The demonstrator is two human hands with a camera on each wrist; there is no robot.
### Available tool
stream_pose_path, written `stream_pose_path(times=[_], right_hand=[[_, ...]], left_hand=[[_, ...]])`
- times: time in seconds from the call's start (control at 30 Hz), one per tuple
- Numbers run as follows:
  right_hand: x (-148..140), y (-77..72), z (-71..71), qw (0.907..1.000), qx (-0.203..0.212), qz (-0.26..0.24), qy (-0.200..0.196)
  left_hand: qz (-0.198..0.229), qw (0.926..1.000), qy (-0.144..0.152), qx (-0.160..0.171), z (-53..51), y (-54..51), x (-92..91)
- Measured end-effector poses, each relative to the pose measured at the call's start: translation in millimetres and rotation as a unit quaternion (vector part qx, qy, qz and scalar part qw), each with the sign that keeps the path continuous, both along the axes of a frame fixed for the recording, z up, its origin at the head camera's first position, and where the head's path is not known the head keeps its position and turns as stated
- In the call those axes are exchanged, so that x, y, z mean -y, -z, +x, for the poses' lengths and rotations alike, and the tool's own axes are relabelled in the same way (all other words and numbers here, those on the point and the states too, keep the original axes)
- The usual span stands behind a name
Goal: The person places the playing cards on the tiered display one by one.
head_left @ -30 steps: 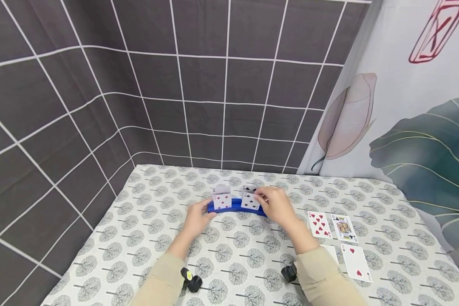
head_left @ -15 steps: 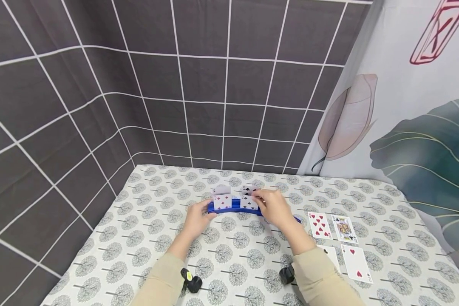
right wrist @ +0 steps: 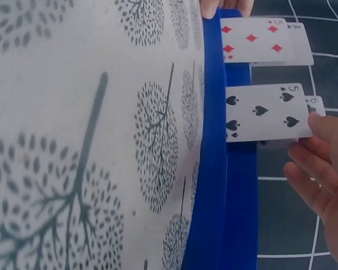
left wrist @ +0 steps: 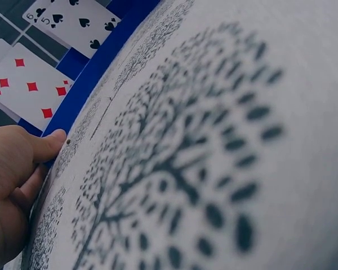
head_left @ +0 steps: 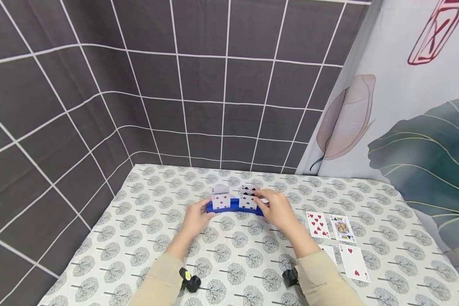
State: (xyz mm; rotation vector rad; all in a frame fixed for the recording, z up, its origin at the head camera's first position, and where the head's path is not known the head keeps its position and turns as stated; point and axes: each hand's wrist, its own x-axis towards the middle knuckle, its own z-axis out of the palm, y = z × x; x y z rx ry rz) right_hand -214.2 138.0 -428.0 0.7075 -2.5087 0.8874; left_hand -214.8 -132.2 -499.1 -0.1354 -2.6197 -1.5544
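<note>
A curved blue card holder (head_left: pixel 235 208) stands on the table with cards upright in two rows. My left hand (head_left: pixel 196 217) grips its left end, thumb (left wrist: pixel 50 145) on the front side. At that end the five of diamonds (head_left: pixel 221 201) stands before an ace (right wrist: pixel 302 45). My right hand (head_left: pixel 278 208) pinches the top corner of the five of spades (right wrist: pixel 265 112), thumb in front and fingers behind. That card stands in the front slot, right of the five of diamonds. Behind it shows a six of clubs (head_left: pixel 248 189), partly covered.
On the table at right lie a heart card (head_left: pixel 317 225) with many pips, a face card (head_left: pixel 343 228), a two of hearts (head_left: pixel 355 264) and a card (head_left: pixel 328 251) partly hidden by the right sleeve. A dark grid-patterned cloth (head_left: pixel 245 119) hangs behind the tree-print tablecloth (head_left: pixel 229 263).
The five of spades has shifted slightly left in the holder, and my right hand has moved a little with it. My left hand stays on the holder's left end.
</note>
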Motion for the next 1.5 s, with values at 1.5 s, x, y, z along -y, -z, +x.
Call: stream_pose_path(times=[1.5], right_hand=[[-84, 2.2, 6.1, 0.9987, 0.02, -0.032, 0.036]], left_hand=[[0.004, 0.9999, 0.008, -0.009, 0.3, -0.3, 0.4]])
